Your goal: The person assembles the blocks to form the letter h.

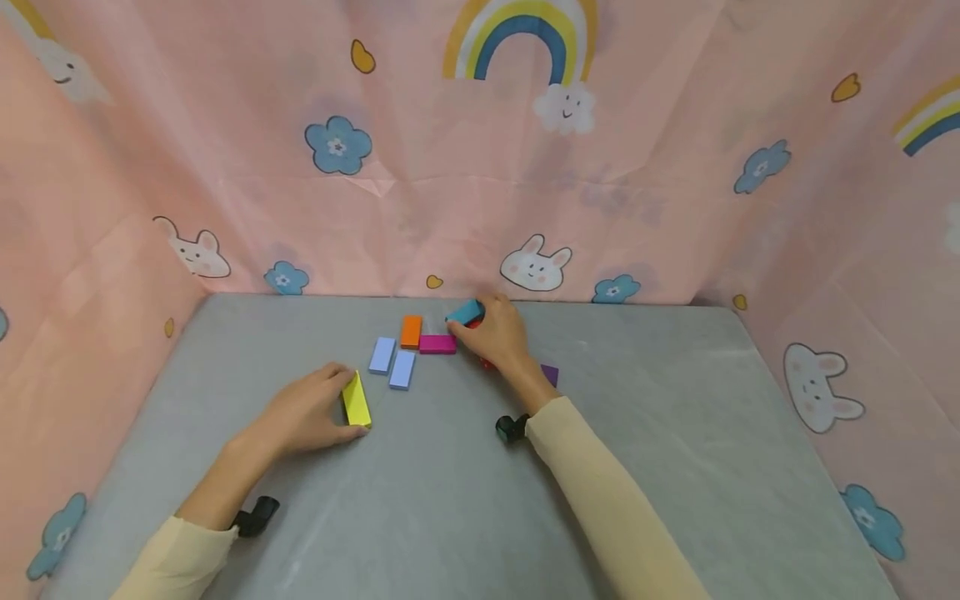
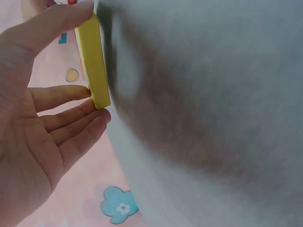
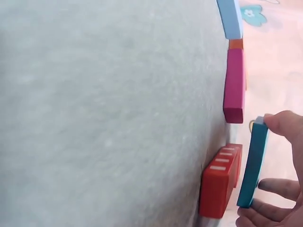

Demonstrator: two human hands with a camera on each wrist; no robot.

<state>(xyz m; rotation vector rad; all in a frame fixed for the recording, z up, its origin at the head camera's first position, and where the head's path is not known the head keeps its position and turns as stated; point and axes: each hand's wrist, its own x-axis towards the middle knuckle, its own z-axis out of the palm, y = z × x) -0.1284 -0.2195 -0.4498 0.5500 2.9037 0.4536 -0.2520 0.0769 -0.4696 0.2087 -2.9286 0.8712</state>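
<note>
right hand (image 1: 498,333) pinched teal block (image 1: 465,312) above far blocks; left hand (image 1: 303,412) gripped yellow block (image 1: 356,400); steady lowering beside magenta block (image 1: 437,343) advised.

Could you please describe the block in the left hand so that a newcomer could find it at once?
On the grey table, look near the front left, apart from the cluster of flat blocks. There the left hand holds the yellow block up on its edge; it is the only yellow one.
</note>
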